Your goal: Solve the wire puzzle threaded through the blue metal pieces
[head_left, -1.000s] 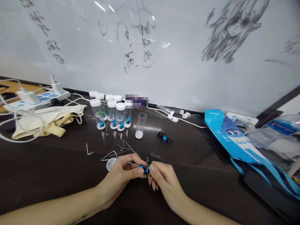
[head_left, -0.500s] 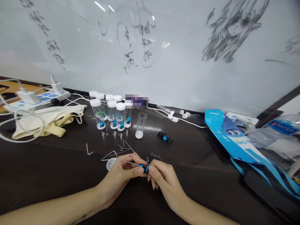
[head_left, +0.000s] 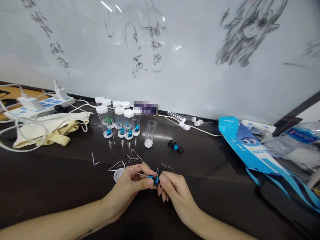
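My left hand point(head_left: 132, 185) pinches a small blue metal part point(head_left: 154, 180) between thumb and fingers, with a thin metal wire point(head_left: 140, 173) running from it back over the fingers. My right hand point(head_left: 175, 190) is closed at the right end of the same part, thumb against fingertips. Beside my left hand lie a round white cap point(head_left: 118, 174) and bent wires point(head_left: 116, 166). A small hex key point(head_left: 93, 159) rests further left. Beyond my hands an open clear tube point(head_left: 151, 131) stands upright on its white base, and a small pile of black and blue parts point(head_left: 176, 147) lies to its right.
Several capped clear tubes point(head_left: 128, 125) stand at the back left. Further left are a cloth bag point(head_left: 55, 125), white cables and a power strip point(head_left: 47, 104). White caps point(head_left: 184, 126) lie by the whiteboard point(head_left: 190, 80). A blue bag point(head_left: 245, 143) and plastic packaging fill the right side.
The blue part has turned slightly between my fingertips. Both hands stay in almost the same place.
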A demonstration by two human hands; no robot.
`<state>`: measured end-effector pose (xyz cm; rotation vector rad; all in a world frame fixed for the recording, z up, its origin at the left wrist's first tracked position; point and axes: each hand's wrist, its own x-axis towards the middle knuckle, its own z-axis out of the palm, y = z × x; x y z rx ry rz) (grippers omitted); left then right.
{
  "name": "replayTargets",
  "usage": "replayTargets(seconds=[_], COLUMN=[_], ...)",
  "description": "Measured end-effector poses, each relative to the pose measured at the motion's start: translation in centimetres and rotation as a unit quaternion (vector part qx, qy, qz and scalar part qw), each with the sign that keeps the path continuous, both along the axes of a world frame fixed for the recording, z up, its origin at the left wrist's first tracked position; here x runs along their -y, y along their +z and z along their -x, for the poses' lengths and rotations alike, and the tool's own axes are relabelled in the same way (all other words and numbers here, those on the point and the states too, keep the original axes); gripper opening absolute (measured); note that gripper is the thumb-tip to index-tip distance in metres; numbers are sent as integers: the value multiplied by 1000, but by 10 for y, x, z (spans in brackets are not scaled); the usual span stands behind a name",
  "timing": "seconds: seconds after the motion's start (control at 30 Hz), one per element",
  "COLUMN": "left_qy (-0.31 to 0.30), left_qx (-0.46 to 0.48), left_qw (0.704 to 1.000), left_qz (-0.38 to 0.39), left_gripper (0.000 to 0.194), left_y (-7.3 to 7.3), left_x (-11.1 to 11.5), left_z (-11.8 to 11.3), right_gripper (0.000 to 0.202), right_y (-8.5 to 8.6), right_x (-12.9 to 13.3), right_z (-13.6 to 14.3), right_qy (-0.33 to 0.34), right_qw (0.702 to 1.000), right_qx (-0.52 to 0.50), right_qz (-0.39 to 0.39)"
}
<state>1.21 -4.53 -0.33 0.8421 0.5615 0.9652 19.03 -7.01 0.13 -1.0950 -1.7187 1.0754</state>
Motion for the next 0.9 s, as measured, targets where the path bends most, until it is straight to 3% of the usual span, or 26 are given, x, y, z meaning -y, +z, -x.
replayTargets(seconds=[0.23,0.4,0.57,0.73,0.9], left_qy=[27,20,0,18,15], left_qx=[0,-2,0,0,0], left_qw=[1000,1000,1000,1000,1000], left_qz=[4,1,-13,-8,1], left_gripper=[10,10,10,9,10], left_y=[-2,-3,-3,-4,-2], left_x=[-2,-1,-1,-2,-2], left_z=[2,1,0,1,1], right_gripper=[12,17,39,16,22], right_y=[-3,-4,-2,-3,-3], right_x=[1,0,0,0,-1], right_z=[2,0,0,1,1], right_qy=[-27,-28,3,-30,-28], right_qw=[999,999,999,999,999], right_qx=[-35,-28,-29,-20,-21], right_qz=[0,8,16,-7,-1])
